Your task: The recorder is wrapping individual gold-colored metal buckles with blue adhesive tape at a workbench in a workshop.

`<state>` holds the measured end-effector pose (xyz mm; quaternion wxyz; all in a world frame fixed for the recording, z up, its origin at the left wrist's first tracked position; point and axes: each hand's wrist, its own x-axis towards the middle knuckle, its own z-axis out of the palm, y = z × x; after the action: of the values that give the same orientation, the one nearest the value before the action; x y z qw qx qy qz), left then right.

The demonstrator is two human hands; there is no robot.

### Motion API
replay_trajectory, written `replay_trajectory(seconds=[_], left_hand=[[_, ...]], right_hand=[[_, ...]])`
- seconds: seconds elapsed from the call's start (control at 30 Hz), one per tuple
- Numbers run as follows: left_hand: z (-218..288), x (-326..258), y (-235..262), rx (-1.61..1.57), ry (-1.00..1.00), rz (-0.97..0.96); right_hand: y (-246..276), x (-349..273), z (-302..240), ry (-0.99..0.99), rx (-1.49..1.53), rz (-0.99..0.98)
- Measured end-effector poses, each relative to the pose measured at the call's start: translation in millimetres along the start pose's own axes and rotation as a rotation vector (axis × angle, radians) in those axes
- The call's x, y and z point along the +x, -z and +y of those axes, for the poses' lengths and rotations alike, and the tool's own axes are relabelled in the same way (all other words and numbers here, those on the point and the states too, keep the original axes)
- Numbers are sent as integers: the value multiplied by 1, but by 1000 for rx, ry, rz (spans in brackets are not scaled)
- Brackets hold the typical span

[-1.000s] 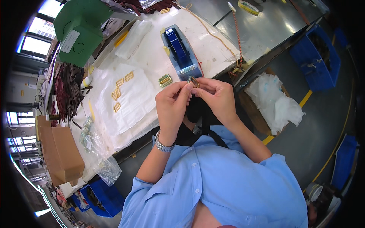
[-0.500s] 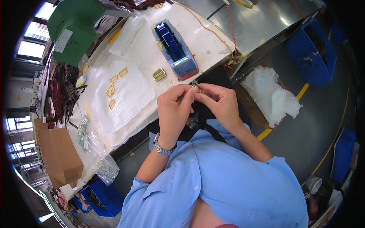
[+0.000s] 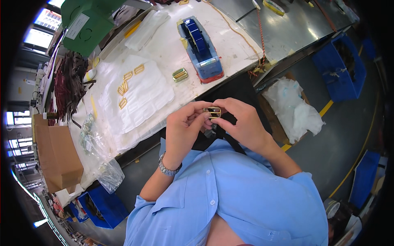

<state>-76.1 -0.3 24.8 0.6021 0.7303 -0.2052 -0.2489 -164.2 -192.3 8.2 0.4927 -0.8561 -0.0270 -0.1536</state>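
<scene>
Pinching the buckle (image 3: pixel 218 112) between them, both hands meet in the air just off the bench's front edge, on the person's side. The left hand (image 3: pixel 184 124) grasps the buckle's left end between thumb and fingers. The right hand (image 3: pixel 243 121) grips its right end, forefinger along the top and thumb underneath, so the window of the frame shows between the fingertips. A watch (image 3: pixel 168 166) sits on the left wrist, well apart from the bench (image 3: pixel 162 53).

A gap of dark space parts the knuckles from the front edge, which runs slantwise from lower left to upper right. Beyond that edge, the tape dispenser (image 3: pixel 209 64) has its near end close to the bench's right front corner. To its left, a short way in from the edge, lie more buckles (image 3: pixel 179 74) in a small group. A strip of white top separates these from the white sheet (image 3: pixel 152 94), whose near side reaches almost to the front edge; several gold buckles (image 3: pixel 123 87) rest on it. Toward the bench's left end, a clear bag (image 3: pixel 108 176) hangs over the front edge beside the carton (image 3: pixel 59 156). Farthest, a green machine (image 3: pixel 88 24) stands at the bench's back left.
</scene>
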Motion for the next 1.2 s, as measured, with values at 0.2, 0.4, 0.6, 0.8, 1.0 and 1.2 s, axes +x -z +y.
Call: replay_trajectory(seconds=[0.2,0.4,0.6,0.8,1.0,1.2], left_hand=[[-9,-10,3,-110,-49,7],[-14,-27,8,-49,-64,31],[-11,-47,26,113,-255,36],[-11,-53,41,568,-635,79],[-7,-44,47,787,-715,52],[-3,-22,37,795,-721,70]], right_hand=[[1,3,-2,-523,670,-130],[-7,8,-24,-343,233,-203],[-27,2,-38,-183,118,-161],[-35,-1,-51,-313,101,-260],[-31,11,-43,-585,648,-266],[-31,15,-15,-462,500,-215]])
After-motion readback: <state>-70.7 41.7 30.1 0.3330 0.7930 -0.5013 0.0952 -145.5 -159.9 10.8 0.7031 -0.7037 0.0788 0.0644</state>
